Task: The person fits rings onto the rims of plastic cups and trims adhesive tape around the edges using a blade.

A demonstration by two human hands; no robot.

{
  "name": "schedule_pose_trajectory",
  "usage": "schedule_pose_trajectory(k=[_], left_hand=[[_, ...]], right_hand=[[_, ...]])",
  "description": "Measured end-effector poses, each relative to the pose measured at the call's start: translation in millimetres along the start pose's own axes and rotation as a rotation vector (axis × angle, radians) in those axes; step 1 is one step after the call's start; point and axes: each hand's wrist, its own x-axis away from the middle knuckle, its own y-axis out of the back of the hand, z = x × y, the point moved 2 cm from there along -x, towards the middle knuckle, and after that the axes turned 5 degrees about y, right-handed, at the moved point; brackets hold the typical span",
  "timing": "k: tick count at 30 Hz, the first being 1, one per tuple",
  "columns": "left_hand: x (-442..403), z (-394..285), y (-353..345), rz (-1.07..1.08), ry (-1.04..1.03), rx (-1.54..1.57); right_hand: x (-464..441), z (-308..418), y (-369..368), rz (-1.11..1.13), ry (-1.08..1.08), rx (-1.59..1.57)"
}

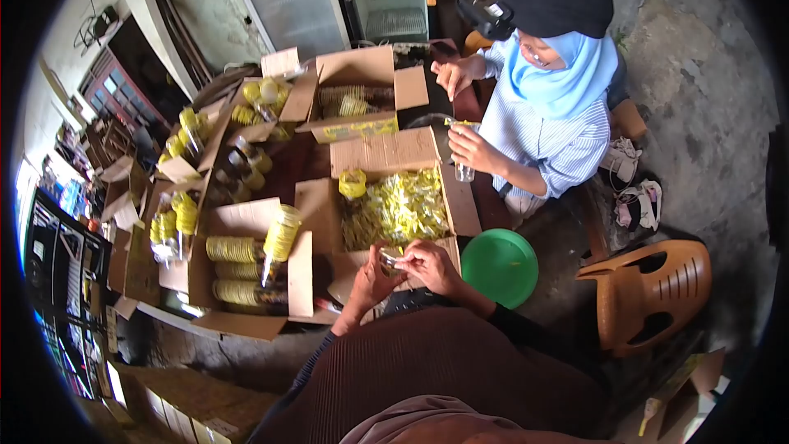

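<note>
My left hand is closed around a small clear container just over the near edge of an open cardboard box. Fingertips of my right hand pinch at the container's top; whether they hold a separate piece is too small to make out. Inside the box, beyond my hands, lies a heap of yellow-and-clear plastic pieces. A yellow-topped roll or stack sits at the heap's far left corner.
Left, an open box holds stacks of yellow rings. More boxes stand behind. A green basin is at right, near an orange plastic chair. Across the table, a co-worker holds a clear container.
</note>
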Motion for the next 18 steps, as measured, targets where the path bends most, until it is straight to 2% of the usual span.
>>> schedule_pose_trajectory(k=[1, 4, 5, 7, 9, 11, 12, 13, 15, 18], left_hand=[[-4.8, 6.4, -2.9, -0.011, -0.07, 0.09], [-7.1, -2.7, 2.4, 0.049, -0.056, 0.148], [-11.7, 14.2, -6.5, 0.049, -0.106, 0.243], [-15.1, 19.9, -10.8, 0.075, -0.058, 0.284], [-16.1, 31.4, -13.4, 0.11, 0.069, 0.294], [-10.5, 1.2, -7.2, 0.12, 0.216, 0.769], [-10.7, 3.1, -0.1, 0.179, 0.291, 0.713], [-12.1, 7.0, 0.7, 0.143, 0.282, 0.605], [-9.4, 8.0, 2.3, 0.136, 0.278, 0.666], [-4.9, 2.6, 3.1, 0.173, 0.252, 0.652]], right_hand=[[-1.1, -3.3, -1.9, 0.004, -0.008, -0.072], [-9.8, -4.6, 2.3, 0.0, 0.116, 0.018], [-9.8, -4.9, 2.8, 0.01, 0.124, 0.04], [-8.4, -7.7, 2.5, 0.009, 0.022, -0.053], [-10.7, -9.1, 8.1, -0.017, 0.079, -0.069], [-9.9, -13.0, 14.9, -0.038, 0.028, -0.114], [-9.2, -14.3, 18.2, -0.072, -0.029, -0.18], [-5.9, -22.3, 18.4, -0.089, -0.031, -0.176], [-0.6, -40.7, 17.5, -0.171, -0.134, -0.313], [4.6, -46.0, 27.9, -0.172, -0.182, -0.171]])
